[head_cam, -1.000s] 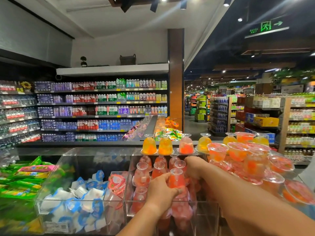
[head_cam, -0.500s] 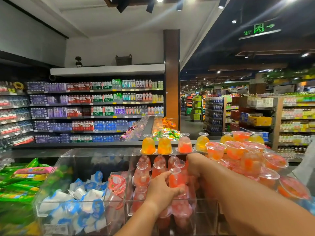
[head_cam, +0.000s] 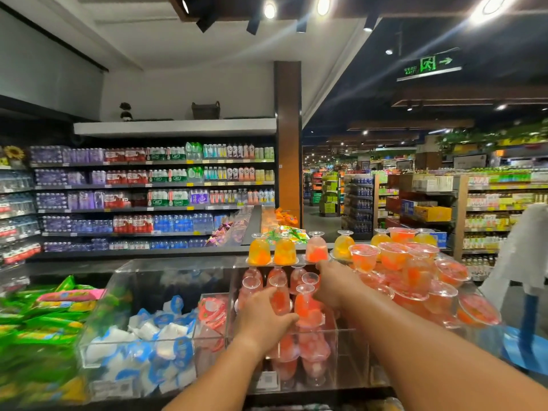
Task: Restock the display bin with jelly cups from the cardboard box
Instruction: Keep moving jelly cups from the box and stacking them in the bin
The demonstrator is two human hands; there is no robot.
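A clear acrylic display bin (head_cam: 353, 360) stands in front of me and holds several upside-down pink and red jelly cups (head_cam: 314, 348). My left hand (head_cam: 262, 320) reaches into the bin and grips a red jelly cup (head_cam: 280, 301) from the near side. To its right, my right hand (head_cam: 336, 284) curls round another red cup (head_cam: 307, 307), with one finger up by the bin's back rim. Orange and pink jelly cups (head_cam: 259, 252) stand in a row on that back rim. The cardboard box is out of view.
A heap of wider jelly cups (head_cam: 415, 271) lies right of the bin. To the left, a clear bin holds blue-and-white packets (head_cam: 154, 348), and green snack bags (head_cam: 38, 321) lie beyond it. Drink shelves (head_cam: 154, 197) fill the back. A person in white (head_cam: 525, 256) stands at far right.
Both hands stay in the bin on the cups, almost unmoved. My view has shifted slightly, so the scene sits a little differently in the frame.
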